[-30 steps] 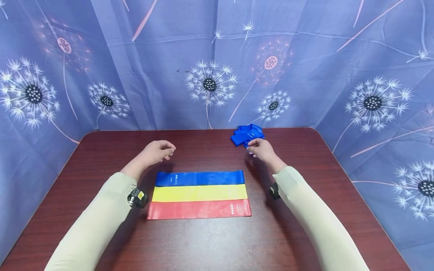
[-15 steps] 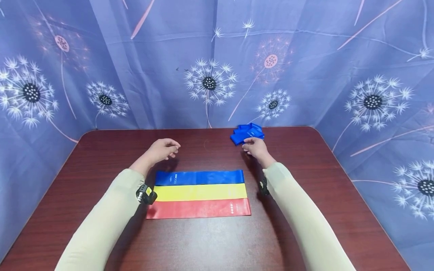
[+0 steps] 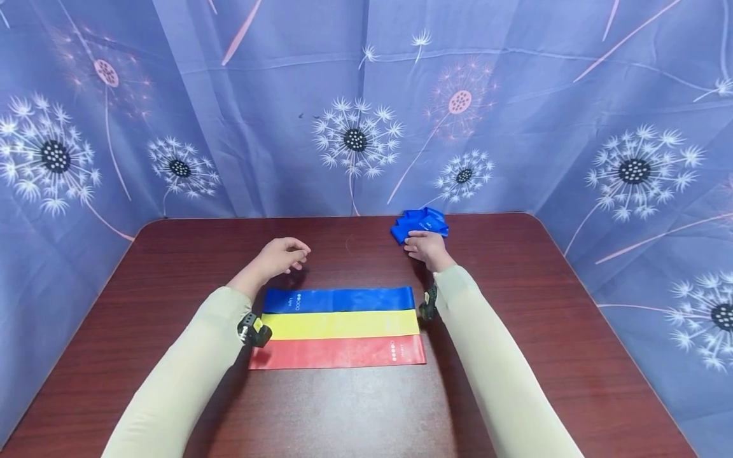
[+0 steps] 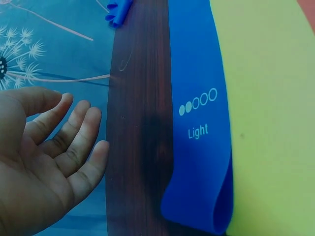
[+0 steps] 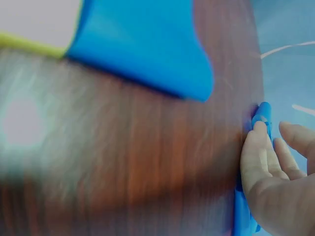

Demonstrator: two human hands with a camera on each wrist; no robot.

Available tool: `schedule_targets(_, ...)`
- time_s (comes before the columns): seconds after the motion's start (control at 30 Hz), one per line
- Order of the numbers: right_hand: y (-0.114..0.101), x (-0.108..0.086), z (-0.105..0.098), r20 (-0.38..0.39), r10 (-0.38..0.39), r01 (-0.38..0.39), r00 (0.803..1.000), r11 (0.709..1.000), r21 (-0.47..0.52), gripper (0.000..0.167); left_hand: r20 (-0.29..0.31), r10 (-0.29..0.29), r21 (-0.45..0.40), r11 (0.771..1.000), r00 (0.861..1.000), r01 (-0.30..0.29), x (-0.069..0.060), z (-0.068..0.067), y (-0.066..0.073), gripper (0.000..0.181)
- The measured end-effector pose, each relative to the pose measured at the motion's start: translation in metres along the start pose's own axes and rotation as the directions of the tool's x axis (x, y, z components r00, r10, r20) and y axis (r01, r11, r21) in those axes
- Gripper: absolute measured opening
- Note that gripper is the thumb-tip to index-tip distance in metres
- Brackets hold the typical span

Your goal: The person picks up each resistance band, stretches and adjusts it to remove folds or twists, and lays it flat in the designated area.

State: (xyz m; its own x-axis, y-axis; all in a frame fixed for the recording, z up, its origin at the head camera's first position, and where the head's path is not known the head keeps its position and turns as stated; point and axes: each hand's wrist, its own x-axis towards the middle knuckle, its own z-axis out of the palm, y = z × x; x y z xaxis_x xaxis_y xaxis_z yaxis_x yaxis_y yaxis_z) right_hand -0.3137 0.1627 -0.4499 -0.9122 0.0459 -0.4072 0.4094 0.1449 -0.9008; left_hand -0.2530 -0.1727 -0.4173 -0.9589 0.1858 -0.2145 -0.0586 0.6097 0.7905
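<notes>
Three flat resistance bands lie side by side on the table: blue (image 3: 355, 300), yellow (image 3: 343, 325) and red (image 3: 343, 353). Behind the blue band's left end my left hand (image 3: 280, 257) hovers with loosely bent fingers. It holds nothing; in the left wrist view its palm and fingers (image 4: 78, 147) show beside the blue band's looped end, marked "Light". A bunched blue resistance band (image 3: 411, 222) lies near the back edge. My right hand (image 3: 428, 249) is in front of it, partly covering it. Its fingers look relaxed and grip nothing; whether they touch the bunched band, I cannot tell.
The dark red wooden table (image 3: 366, 407) ends at a blue curtain (image 3: 275, 127) printed with dandelions, which hangs behind and on both sides. A black wrist camera (image 3: 254, 329) sits over the left ends of the yellow and red bands.
My left hand has drifted slightly right. The right hand has shifted a little left and toward the back, in front of the bunched blue band. The resistance bands have not moved.
</notes>
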Motion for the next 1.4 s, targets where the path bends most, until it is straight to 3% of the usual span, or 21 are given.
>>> schedule_targets(0.17,-0.002,0.003,0.003,-0.024,0.047,-0.045,0.999,0.995,0.091,0.047,0.005,0.001,0.005,1.000,1.000,-0.001,-0.001,0.003,0.003,0.033)
schedule_targets(0.3,-0.004,0.002,0.008,-0.090,0.046,-0.032,0.995,0.989,0.143,0.042,0.011,0.014,0.008,1.000,1.000,-0.014,0.000,0.006,0.007,0.033)
schedule_targets(0.4,-0.004,0.000,0.010,-0.140,0.019,0.000,0.990,0.992,0.129,0.037,0.014,0.020,0.012,1.000,1.000,-0.021,0.000,0.008,0.010,0.033)
schedule_targets(0.5,-0.003,-0.004,0.010,-0.142,-0.027,0.038,0.990,0.996,0.079,0.034,0.021,0.031,0.021,0.999,0.999,-0.031,-0.001,0.010,0.013,0.033)
schedule_targets(0.77,-0.002,-0.033,0.019,-0.005,-0.142,0.142,0.990,0.988,-0.062,0.031,0.060,0.060,-0.031,0.998,0.996,-0.059,0.000,0.021,0.016,0.033)
schedule_targets(1.07,0.006,-0.074,0.039,0.184,-0.163,0.177,0.969,0.982,-0.060,0.037,0.160,-0.030,-0.198,0.978,0.987,0.062,-0.001,0.046,0.028,0.042)
schedule_targets(1.23,0.012,-0.097,0.052,0.306,-0.175,0.211,0.936,0.973,-0.089,0.038,0.209,-0.085,-0.258,0.956,0.974,0.139,0.001,0.061,0.033,0.051)
schedule_targets(1.33,0.014,-0.110,0.059,0.404,-0.204,0.277,0.892,0.952,-0.132,0.040,0.231,-0.101,-0.271,0.948,0.968,0.164,0.002,0.067,0.034,0.052)
schedule_targets(1.4,0.015,-0.117,0.062,0.466,-0.221,0.332,0.857,0.927,-0.171,0.040,0.216,-0.101,-0.265,0.951,0.971,0.157,0.002,0.069,0.034,0.047)
